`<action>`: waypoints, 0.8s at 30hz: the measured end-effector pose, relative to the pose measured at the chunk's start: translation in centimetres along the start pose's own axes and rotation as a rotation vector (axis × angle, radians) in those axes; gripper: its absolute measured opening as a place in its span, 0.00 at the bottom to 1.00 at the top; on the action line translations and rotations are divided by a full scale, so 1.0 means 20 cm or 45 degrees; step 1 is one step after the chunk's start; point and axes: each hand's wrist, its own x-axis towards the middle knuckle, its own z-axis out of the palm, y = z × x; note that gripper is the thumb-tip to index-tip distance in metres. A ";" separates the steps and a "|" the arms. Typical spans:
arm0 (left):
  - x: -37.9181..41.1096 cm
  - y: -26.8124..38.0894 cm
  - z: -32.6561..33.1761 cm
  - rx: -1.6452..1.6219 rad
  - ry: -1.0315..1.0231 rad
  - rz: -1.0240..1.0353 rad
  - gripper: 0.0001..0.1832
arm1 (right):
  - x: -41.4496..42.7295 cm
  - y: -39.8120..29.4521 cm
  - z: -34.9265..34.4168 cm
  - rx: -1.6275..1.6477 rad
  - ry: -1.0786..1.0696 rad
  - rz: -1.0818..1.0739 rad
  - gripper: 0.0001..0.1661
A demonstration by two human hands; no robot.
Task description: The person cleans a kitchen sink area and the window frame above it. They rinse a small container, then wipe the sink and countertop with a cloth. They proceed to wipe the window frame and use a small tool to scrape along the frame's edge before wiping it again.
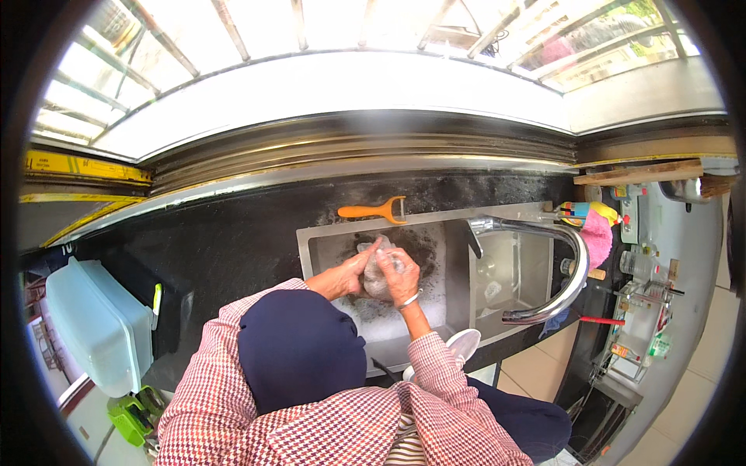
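Observation:
My left hand (pixel 351 275) and my right hand (pixel 401 277) meet over the larger basin of a steel double sink (pixel 408 349). Between them they hold a greyish, crumpled wet bundle (pixel 376 286), either cloth or thin plastic; I cannot tell which. My left hand supports its left side, while the right fingers press on its top and right side. Dark specks and a stain (pixel 430 244) spread over the basin floor around the bundle, with pale foam (pixel 428 311) nearer me. An orange peeler (pixel 367 211) lies on the black counter just behind the basin.
A chrome faucet (pixel 574 250) arches over the smaller basin (pixel 507 279). At right are a bottle (pixel 576 211), a pink cloth (pixel 597 237) and a wire rack (pixel 635 332). A pale blue plastic box (pixel 99 320) stands on the black counter (pixel 233 233) at left. Window bars rise behind.

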 end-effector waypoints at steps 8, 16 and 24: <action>0.34 -0.14 -0.27 1.024 -0.133 1.149 0.11 | 0.00 -0.02 0.15 -0.371 0.254 -0.174 0.11; 0.30 -0.21 -0.29 1.348 0.706 1.126 0.13 | 0.01 -0.05 0.19 -0.430 0.151 -0.089 0.11; 0.06 -0.06 -0.20 1.615 0.550 1.069 0.32 | 0.10 0.23 0.04 0.206 0.066 0.280 0.12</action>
